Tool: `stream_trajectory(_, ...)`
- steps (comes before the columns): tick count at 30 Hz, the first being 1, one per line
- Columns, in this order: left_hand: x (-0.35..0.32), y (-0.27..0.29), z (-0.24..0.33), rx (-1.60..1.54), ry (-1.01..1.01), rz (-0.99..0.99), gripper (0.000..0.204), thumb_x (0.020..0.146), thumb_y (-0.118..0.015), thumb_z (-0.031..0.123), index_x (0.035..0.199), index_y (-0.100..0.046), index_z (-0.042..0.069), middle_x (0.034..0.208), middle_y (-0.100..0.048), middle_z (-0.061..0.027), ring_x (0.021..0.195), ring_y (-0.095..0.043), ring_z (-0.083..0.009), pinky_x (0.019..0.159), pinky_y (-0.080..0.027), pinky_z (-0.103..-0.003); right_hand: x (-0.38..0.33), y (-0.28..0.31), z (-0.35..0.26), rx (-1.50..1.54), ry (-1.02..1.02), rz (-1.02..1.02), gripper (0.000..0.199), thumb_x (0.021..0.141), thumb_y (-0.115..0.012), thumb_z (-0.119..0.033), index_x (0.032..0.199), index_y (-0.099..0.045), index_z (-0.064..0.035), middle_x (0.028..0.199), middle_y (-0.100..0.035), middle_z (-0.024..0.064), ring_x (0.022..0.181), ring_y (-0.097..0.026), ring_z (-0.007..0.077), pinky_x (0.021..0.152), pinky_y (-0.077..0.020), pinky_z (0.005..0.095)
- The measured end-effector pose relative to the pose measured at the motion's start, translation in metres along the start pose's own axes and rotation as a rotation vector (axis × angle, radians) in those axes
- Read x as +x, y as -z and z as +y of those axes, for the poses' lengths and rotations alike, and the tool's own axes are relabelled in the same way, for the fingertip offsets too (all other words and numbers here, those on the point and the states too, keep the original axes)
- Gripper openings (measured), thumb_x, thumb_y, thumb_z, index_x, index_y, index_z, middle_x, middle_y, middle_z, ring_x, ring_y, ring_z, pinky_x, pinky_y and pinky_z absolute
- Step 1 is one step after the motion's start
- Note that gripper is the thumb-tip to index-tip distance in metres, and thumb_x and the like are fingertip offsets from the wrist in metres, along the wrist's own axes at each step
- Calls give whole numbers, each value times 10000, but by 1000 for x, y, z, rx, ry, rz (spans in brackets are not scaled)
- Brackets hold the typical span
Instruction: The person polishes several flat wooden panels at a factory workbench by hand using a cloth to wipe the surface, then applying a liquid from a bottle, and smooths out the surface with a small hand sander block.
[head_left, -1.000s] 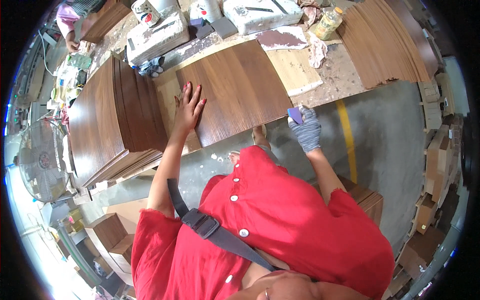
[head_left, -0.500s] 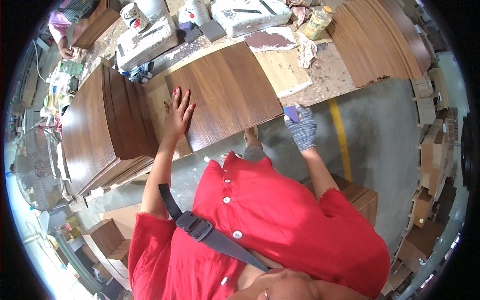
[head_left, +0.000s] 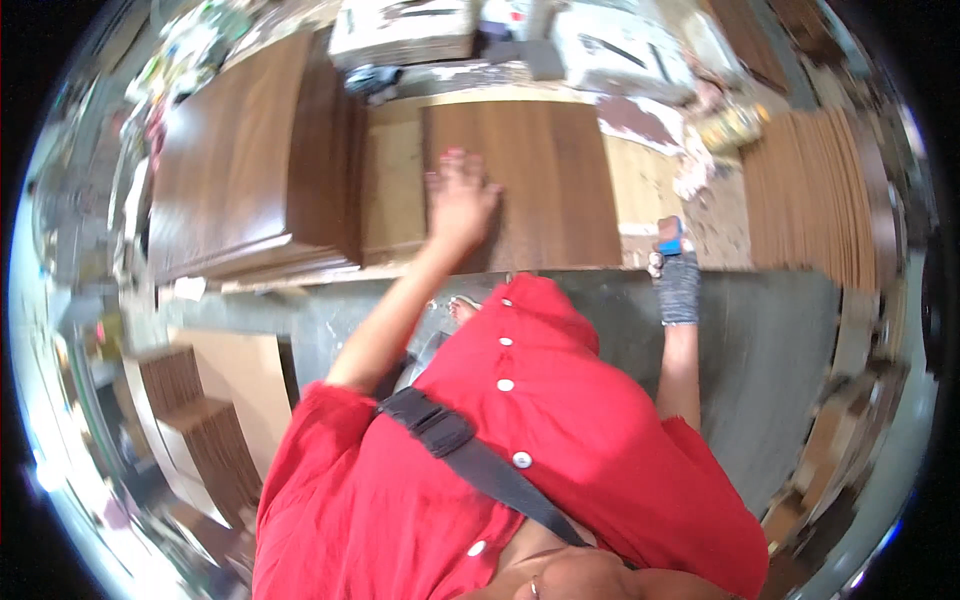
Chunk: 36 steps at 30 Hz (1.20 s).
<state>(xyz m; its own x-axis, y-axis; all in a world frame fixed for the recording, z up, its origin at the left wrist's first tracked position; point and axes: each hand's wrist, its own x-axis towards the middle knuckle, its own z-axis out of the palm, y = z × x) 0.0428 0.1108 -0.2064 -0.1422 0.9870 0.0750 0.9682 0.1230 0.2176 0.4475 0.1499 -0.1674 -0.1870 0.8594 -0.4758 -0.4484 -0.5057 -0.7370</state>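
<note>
A dark brown wood-grain panel (head_left: 560, 190) lies flat on the workbench in front of me, over a lighter wooden board (head_left: 394, 185). My left hand (head_left: 464, 207) is bare, its fingers spread on the panel's left part. Beyond the panel's right end, at the bench's front edge, my right hand (head_left: 678, 282) wears a grey knit glove. It is closed on a small blue block (head_left: 670, 235) with a brownish face, which stands apart from the panel. Motion blur softens the outline of both hands.
Dark panels form a tall stack (head_left: 230, 165) on the left; another stack (head_left: 803, 200) stands on the right. Behind the panel are white-wrapped bundles (head_left: 615, 60), a yellowish bottle (head_left: 733, 128) and a crumpled cloth (head_left: 694, 172). Cardboard-coloured stacks (head_left: 205, 440) stand on the floor at left.
My view has turned, so the bench edge now runs nearly level. My left hand now rests further onto the panel. My right hand has moved away from the panel's near right corner with the block.
</note>
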Motion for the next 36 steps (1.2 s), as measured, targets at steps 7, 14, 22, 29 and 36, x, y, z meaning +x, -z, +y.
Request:
stream_trajectory(7,-12,0,59,-214,15,122,621,998,-451,421,1528,-393,103,1636,-258,-145,1536,-171,-285,1237,-77,-564,55,-187,39,-386,-5,-621,498,957,-635,-284,1377,-517,-44,1236,-638,127,1158,-602,285,996,-490,388)
stream_trajectory(14,-14,-23,51,-243,68,196,608,951,-543,411,1493,-457,150,1614,-319,-127,1519,-235,-272,1201,-125,-623,36,-295,148,-1353,664,-1276,428,826,-705,-200,1236,-676,-80,1112,-625,163,1094,-587,353,967,-475,428)
stream_trajectory(22,-13,-18,54,-258,64,201,567,962,-536,414,1464,-487,156,1595,-352,-99,1496,-287,-243,1199,-109,-641,32,-307,159,-1630,748,-1429,320,779,-725,-162,1077,-703,-49,1003,-621,158,976,-598,344,884,-495,439)
stream_trajectory(29,-12,-31,53,-220,84,240,609,922,-569,418,1466,-486,157,1594,-357,-106,1493,-295,-254,1197,-94,-651,36,-334,148,-1583,777,-1350,314,795,-727,-204,1073,-705,-62,1006,-605,170,972,-586,350,868,-494,442)
stream_trajectory(36,-10,-39,55,-249,55,241,600,962,-523,398,1492,-443,128,1608,-321,-148,1507,-259,-304,1214,-130,-601,65,-330,141,-1607,883,-1303,345,828,-714,-190,1146,-692,-59,1034,-603,180,1000,-572,360,912,-481,446)
